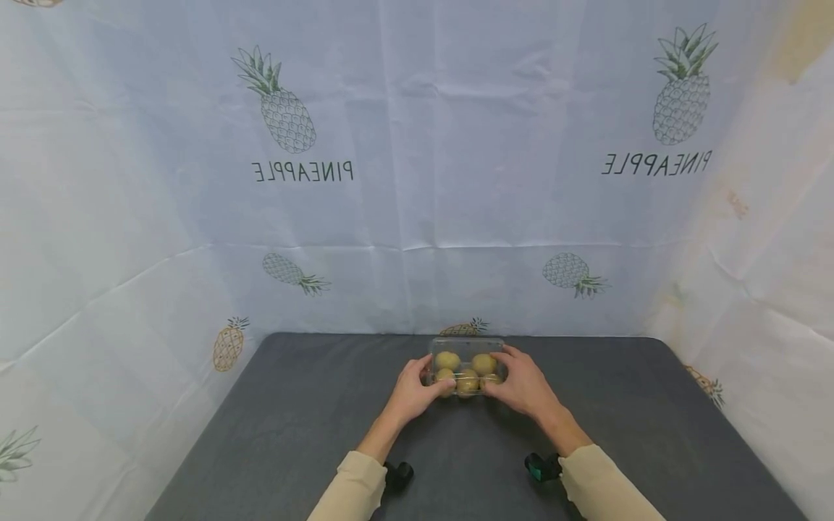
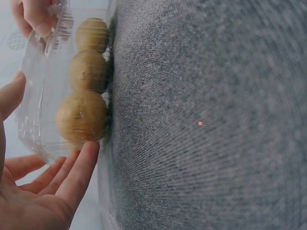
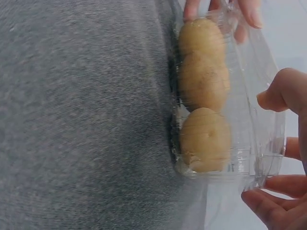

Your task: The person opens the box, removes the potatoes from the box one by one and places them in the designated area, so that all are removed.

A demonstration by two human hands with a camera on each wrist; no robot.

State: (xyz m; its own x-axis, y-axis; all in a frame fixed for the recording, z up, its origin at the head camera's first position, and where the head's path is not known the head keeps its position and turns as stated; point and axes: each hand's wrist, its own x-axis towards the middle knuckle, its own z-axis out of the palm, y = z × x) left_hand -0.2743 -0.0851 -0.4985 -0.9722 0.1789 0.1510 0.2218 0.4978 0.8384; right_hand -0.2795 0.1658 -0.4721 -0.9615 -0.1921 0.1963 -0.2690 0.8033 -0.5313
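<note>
A clear plastic clamshell box (image 1: 466, 345) stands near the far edge of the table, with several potatoes (image 1: 483, 364) inside. My left hand (image 1: 413, 391) is at its left end, the thumb over the front and the fingers along the side. At the right end my right hand (image 1: 526, 387) holds it the same way. The left wrist view shows three potatoes (image 2: 82, 117) in a row behind the ribbed wall, and left fingers (image 2: 82, 175) touching the box's end. In the right wrist view, the right fingertips (image 3: 254, 196) touch the upper edge. Whether the lid is fastened I cannot tell.
The dark grey table (image 1: 293, 427) spreads around the box. A pale curtain (image 1: 430, 181) printed with pineapples hangs behind it and at both sides. Black wrist devices (image 1: 399, 476) sit under both forearms, by the beige sleeves (image 1: 355, 488).
</note>
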